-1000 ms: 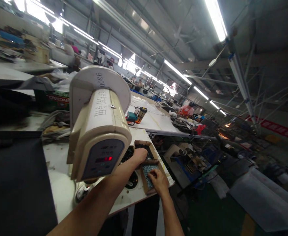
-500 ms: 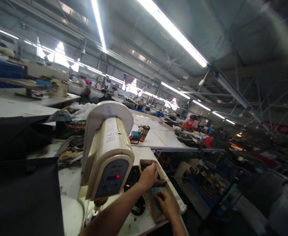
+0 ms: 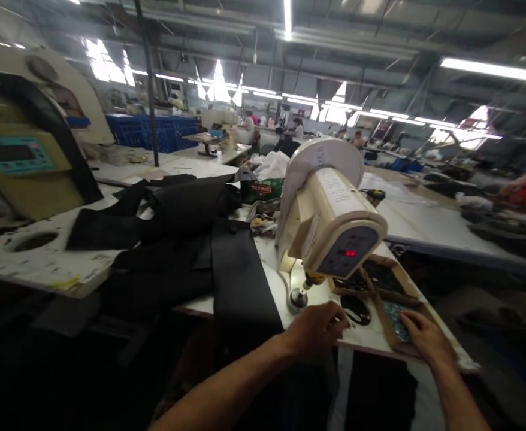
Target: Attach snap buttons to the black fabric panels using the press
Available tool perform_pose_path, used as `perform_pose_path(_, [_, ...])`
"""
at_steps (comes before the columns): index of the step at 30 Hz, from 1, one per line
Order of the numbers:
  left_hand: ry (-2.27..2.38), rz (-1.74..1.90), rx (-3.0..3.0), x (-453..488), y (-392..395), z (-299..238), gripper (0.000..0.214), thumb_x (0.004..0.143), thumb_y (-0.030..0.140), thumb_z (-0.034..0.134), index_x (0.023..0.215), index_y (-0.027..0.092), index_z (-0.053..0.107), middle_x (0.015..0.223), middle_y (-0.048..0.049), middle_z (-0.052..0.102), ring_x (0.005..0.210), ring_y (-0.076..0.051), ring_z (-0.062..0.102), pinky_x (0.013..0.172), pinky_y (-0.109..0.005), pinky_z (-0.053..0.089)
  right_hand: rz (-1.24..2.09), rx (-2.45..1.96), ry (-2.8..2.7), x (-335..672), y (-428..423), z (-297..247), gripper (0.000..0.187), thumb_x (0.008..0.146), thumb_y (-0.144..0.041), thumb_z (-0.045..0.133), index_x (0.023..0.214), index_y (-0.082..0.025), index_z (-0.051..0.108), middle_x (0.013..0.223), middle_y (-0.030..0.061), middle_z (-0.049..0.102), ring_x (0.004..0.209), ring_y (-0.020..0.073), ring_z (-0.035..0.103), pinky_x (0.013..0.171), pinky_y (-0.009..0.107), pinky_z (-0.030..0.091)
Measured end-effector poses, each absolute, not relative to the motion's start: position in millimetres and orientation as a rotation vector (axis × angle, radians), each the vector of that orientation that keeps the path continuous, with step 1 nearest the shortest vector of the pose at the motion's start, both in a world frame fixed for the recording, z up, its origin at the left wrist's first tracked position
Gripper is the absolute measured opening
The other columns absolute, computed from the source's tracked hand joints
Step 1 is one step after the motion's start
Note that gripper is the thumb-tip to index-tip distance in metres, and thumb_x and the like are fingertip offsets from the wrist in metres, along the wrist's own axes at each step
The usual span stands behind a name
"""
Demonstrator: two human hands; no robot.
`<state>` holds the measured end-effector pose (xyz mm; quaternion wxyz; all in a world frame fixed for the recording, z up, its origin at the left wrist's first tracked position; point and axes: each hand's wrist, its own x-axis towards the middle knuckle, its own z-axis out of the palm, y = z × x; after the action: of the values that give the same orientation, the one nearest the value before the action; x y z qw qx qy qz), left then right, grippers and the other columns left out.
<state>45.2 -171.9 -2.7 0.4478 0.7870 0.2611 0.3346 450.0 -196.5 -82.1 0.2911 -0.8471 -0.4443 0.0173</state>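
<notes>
Blue-grey pieces (image 3: 393,317): we see these small bits heaped in the near compartment of the cardboard box (image 3: 383,320), at the right of the white table (image 3: 271,269).
Right hand (image 3: 428,338): we have it over that compartment, fingertips down at the pieces; whether they are pinched together on any, we cannot tell.
Left hand (image 3: 317,326): we hold it at the table's front edge, fingers curled inward; we cannot tell whether they grip anything.
Round opening (image 3: 356,309): we find it between left hand and box, dark inside.
Metal post (image 3: 298,298): we see it upright near the left hand, below the cream machine (image 3: 335,221), whose panel glows red.
Black sheet (image 3: 240,269): we make it out draped over the table edge, left of the machine.
Background: we spot a green carton (image 3: 263,190), blue crates (image 3: 150,131) and a co-worker (image 3: 298,130).
</notes>
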Motion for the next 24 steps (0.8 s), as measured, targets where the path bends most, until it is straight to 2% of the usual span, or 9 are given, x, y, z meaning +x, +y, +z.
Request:
perform_pose_path(3, [0.717, 0.996, 1.83, -9.0, -164.6, -9.2, 0.015, 0.099, 0.028, 0.051, 0.102, 0.017, 0.061, 0.084, -0.0039, 0.072, 0.073, -0.014, 0.069, 0.071, -0.024, 0.049, 0.154, -2.29, -1.139, 431.0, -204.9, -65.6, 0.031, 0.072, -0.054, 0.065, 0.087, -0.031, 0.081, 0.091, 0.0107, 0.078, 0.087, 0.0325, 0.072, 0.077, 0.043, 0.054])
perform_pose_path(7, [0.989, 1.06, 1.746, -59.9, -141.8, -26.2, 0.025, 0.101, 0.042, 0.053, 0.101, 0.018, 0.06, 0.092, -0.0046, 0.073, 0.077, -0.016, 0.07, 0.073, -0.026, 0.051, 0.094, -2.243, -1.033, 413.0, -209.4, -47.8, 0.034, 0.073, -0.049, 0.068, 0.089, -0.022, 0.079, 0.092, 0.013, 0.078, 0.089, 0.0318, 0.069, 0.08, 0.042, 0.051])
perform_pose_path(11, [1.129, 1.012, 1.677, -85.8, -127.6, -45.2, 0.028, 0.099, 0.046, 0.053, 0.099, 0.018, 0.058, 0.093, -0.0045, 0.074, 0.077, -0.017, 0.071, 0.076, -0.028, 0.052, -0.023, -2.175, -0.977, 400.4, -211.5, -40.3, 0.044, 0.087, -0.051, 0.056, 0.108, -0.016, 0.074, 0.099, 0.0144, 0.077, 0.095, 0.0274, 0.07, 0.085, 0.037, 0.052])
perform_pose_path(13, [1.115, 0.983, 1.653, -90.4, -125.5, -51.2, 0.028, 0.098, 0.046, 0.053, 0.098, 0.019, 0.058, 0.093, -0.0041, 0.075, 0.077, -0.017, 0.071, 0.076, -0.028, 0.052, -0.026, -2.042, -0.969, 379.1, -207.4, -37.0, 0.049, 0.091, -0.054, 0.053, 0.114, -0.015, 0.07, 0.099, 0.014, 0.077, 0.091, 0.0248, 0.071, 0.084, 0.035, 0.054])
perform_pose_path(15, [1.091, 0.965, 1.672, -90.6, -124.8, -54.0, 0.027, 0.098, 0.046, 0.052, 0.098, 0.019, 0.059, 0.09, -0.0028, 0.075, 0.077, -0.017, 0.071, 0.076, -0.028, 0.051, 0.104, -1.795, -0.958, 342.6, -199.1, -36.8, 0.049, 0.088, -0.058, 0.061, 0.111, -0.016, 0.07, 0.096, 0.0118, 0.077, 0.085, 0.0226, 0.071, 0.082, 0.034, 0.056])
perform_pose_path(18, [1.101, 0.921, 1.777, -87.7, -124.8, -54.8, 0.025, 0.098, 0.043, 0.05, 0.098, 0.021, 0.061, 0.084, 0.0, 0.074, 0.076, -0.018, 0.069, 0.075, -0.028, 0.047, 0.47, -1.481, -0.953, 269.8, -185.6, -48.3, 0.045, 0.082, -0.058, 0.072, 0.102, -0.017, 0.069, 0.096, 0.009, 0.076, 0.082, 0.0203, 0.072, 0.081, 0.034, 0.058])
perform_pose_path(20, [1.122, 0.889, 1.848, -86.0, -125.5, -55.4, 0.023, 0.099, 0.041, 0.049, 0.099, 0.022, 0.062, 0.081, 0.0012, 0.073, 0.076, -0.018, 0.068, 0.075, -0.028, 0.045, 0.646, -1.403, -0.977, 222.2, -177.5, -60.1, 0.043, 0.083, -0.056, 0.073, 0.102, -0.018, 0.071, 0.096, 0.0072, 0.076, 0.083, 0.0187, 0.071, 0.082, 0.034, 0.058])
perform_pose_path(24, [1.153, 0.849, 1.921, -84.8, -127.9, -58.7, 0.022, 0.101, 0.041, 0.047, 0.099, 0.024, 0.061, 0.079, 0.0025, 0.069, 0.076, -0.018, 0.066, 0.075, -0.028, 0.042, 0.77, -1.361, -0.984, 160.9, -161.4, -72.8, 0.04, 0.084, -0.056, 0.074, 0.102, -0.019, 0.073, 0.096, 0.0028, 0.074, 0.085, 0.0163, 0.066, 0.083, 0.029, 0.054])
